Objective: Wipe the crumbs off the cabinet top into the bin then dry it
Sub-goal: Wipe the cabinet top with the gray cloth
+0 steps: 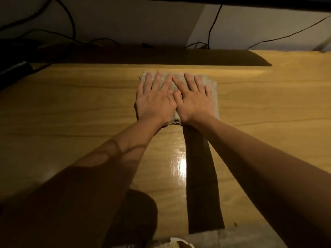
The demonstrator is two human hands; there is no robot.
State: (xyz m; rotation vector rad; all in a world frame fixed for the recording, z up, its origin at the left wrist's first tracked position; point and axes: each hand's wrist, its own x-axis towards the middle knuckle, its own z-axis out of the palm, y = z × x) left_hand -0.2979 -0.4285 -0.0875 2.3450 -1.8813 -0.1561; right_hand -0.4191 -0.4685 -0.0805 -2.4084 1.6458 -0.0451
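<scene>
Here a folded cloth (214, 90) lies flat in the middle of the yellow wooden cabinet top (268, 97), its long side running away from the person. Black cables (213, 24) hang by the wall behind. The left hand (155, 100) and right hand (194, 101) press down on it, fingers spread, thumbs touching.

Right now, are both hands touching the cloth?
Touching. The head view shows the left hand and the right hand lying flat, palms down, side by side on the cloth, with no gap visible under either.
</scene>
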